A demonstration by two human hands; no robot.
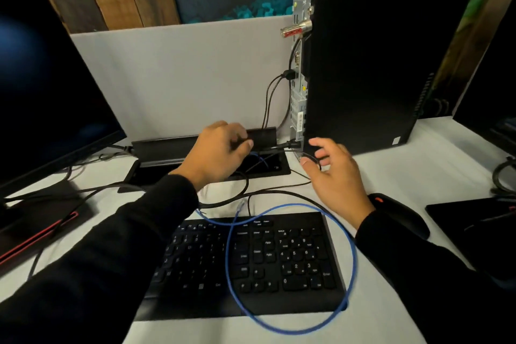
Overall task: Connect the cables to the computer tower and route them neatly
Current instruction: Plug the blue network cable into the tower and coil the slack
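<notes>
In the head view, the tower (377,64) stands upright at upper right of the frame, its rear panel facing left with black cables (269,98) plugged in and hanging down to a hatch (223,153) in the desk. At centre, the left hand (220,152) curls its fingers round a black cable over the hatch. The right hand (333,173), just beside the tower's base, hangs loosely spread, thumb touching a thin cable. A blue cable (353,260) loops across the keyboard (251,262) below. A mouse (399,215) lies right, a monitor (47,78) left.

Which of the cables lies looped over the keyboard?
The blue cable: it loops across the keyboard, its clear plug loose, while the black cables run behind it.
</notes>
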